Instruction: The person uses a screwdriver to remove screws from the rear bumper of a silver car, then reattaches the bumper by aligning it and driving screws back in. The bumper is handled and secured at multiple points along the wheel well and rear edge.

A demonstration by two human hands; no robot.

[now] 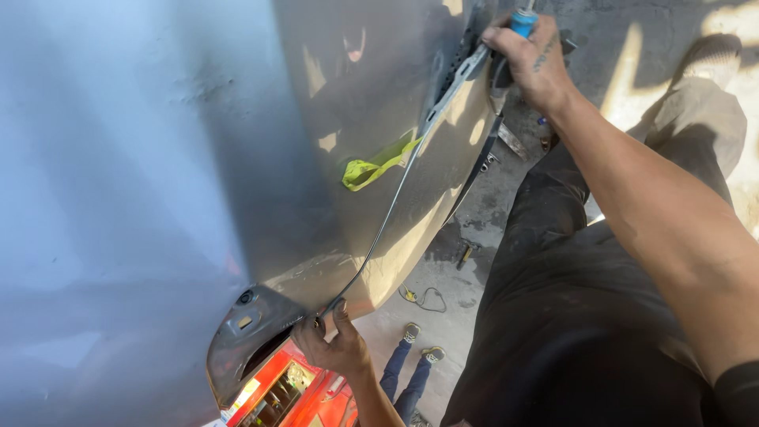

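A silver car body panel [395, 119] fills the left and middle of the head view. A thin dark trim strip [395, 202] runs along its edge from top right to bottom. My right hand [530, 63] is at the top, closed around a blue-handled tool [522, 20] pressed at the strip's upper end. My left hand [336, 344] is at the bottom, its fingers gripping the strip's lower end at the panel's corner, beside a dark recessed opening [253, 332]. A yellow-green strap [371, 168] hangs from the edge between my hands.
My legs in black trousers [569, 300] stand to the right on a concrete floor [474, 213]. Small hand tools [466, 253] and a looped cable [427, 299] lie on it. Another person's legs in blue jeans [403, 372] stand below. A red object [285, 387] shows bottom left.
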